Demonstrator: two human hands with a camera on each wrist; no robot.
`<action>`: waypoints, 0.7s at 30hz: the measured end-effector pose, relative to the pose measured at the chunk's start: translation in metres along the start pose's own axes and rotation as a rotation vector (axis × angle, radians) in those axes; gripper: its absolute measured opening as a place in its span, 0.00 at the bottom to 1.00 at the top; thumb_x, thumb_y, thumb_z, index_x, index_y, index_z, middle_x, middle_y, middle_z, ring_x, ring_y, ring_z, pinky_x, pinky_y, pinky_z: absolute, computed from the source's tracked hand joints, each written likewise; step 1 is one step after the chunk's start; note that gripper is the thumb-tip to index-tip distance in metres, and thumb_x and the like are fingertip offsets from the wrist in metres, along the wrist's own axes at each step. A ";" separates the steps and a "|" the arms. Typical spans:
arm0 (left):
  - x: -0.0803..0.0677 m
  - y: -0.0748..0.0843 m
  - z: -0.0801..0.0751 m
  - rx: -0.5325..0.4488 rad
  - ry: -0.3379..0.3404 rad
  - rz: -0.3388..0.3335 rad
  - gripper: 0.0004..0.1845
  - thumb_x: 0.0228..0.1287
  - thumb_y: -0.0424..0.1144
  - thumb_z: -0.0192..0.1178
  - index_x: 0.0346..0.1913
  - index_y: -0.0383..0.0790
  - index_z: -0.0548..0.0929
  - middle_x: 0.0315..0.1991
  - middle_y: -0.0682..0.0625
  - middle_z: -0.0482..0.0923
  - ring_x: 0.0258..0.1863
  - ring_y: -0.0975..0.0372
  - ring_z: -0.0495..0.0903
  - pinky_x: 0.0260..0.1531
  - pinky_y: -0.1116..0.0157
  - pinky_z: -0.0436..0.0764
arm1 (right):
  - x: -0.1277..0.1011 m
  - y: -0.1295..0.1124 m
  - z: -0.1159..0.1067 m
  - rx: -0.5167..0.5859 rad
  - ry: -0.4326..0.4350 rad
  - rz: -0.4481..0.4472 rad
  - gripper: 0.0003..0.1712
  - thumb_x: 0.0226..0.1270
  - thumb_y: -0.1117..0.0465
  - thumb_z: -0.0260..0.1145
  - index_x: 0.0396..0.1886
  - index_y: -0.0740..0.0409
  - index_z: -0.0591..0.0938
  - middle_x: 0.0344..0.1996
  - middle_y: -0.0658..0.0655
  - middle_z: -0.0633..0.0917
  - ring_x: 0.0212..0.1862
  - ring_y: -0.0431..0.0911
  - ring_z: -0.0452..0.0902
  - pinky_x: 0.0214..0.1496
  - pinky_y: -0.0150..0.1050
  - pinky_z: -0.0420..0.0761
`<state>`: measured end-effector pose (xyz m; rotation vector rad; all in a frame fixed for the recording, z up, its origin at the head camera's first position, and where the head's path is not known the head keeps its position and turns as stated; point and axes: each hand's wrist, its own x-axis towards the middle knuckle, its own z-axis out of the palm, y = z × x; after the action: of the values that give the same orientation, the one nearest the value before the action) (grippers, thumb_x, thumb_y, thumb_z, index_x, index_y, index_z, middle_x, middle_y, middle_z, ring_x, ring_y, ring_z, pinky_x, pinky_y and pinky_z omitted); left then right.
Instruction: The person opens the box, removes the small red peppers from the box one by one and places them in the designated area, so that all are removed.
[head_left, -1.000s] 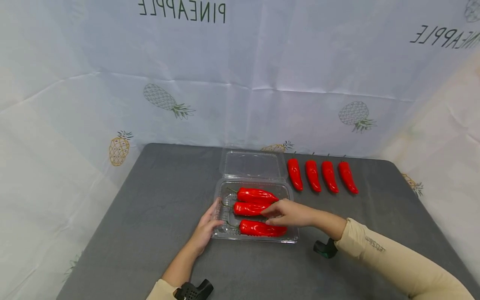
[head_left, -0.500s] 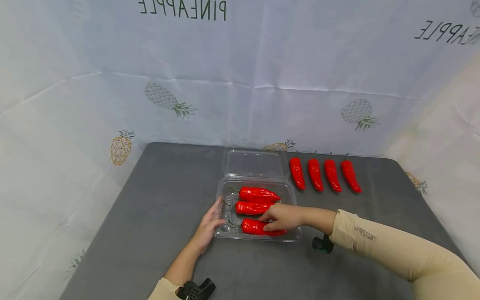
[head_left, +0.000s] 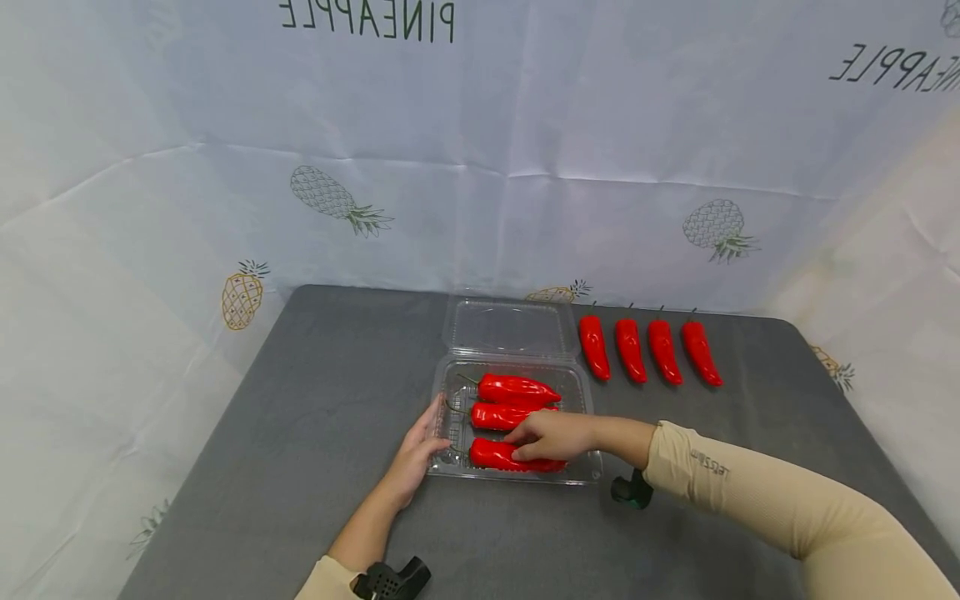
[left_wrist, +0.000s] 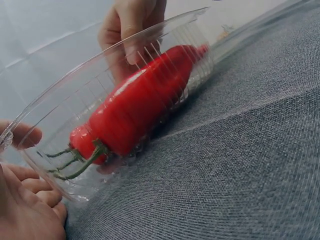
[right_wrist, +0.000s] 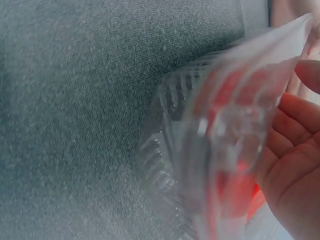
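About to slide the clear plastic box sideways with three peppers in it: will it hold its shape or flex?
The clear box looks thin-walled with ribbed sides, so it will likely flex under a squeeze. It probably weighs little beside its peppers, so it may skid on the grey table. The left hand at its end should help steady it.

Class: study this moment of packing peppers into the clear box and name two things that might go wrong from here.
1. The clear box is flimsy and only the left hand steadies its end; it may slide or buckle as the right hand pushes the nearest pepper.
2. Three peppers nearly fill it; the four peppers on the table may not fit under the open lid.
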<state>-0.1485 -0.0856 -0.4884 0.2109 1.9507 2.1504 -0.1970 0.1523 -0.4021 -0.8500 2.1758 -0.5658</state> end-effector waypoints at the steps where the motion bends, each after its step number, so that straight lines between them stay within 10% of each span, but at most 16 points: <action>1: 0.000 0.000 0.000 0.000 0.000 0.001 0.39 0.57 0.27 0.46 0.73 0.33 0.45 0.75 0.41 0.40 0.74 0.51 0.37 0.54 0.90 0.52 | 0.001 0.000 0.000 0.017 0.004 0.003 0.22 0.63 0.57 0.61 0.55 0.59 0.79 0.44 0.49 0.84 0.41 0.36 0.75 0.51 0.33 0.76; 21: 0.000 -0.001 -0.002 -0.011 -0.008 0.023 0.39 0.57 0.25 0.45 0.73 0.32 0.44 0.75 0.40 0.41 0.74 0.51 0.37 0.55 0.89 0.52 | 0.015 0.004 0.003 0.200 0.002 0.023 0.15 0.68 0.60 0.53 0.48 0.59 0.80 0.34 0.48 0.78 0.38 0.40 0.70 0.43 0.34 0.71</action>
<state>-0.1490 -0.0870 -0.4899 0.2401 1.9409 2.1705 -0.2044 0.1442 -0.4134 -0.7164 2.0866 -0.7590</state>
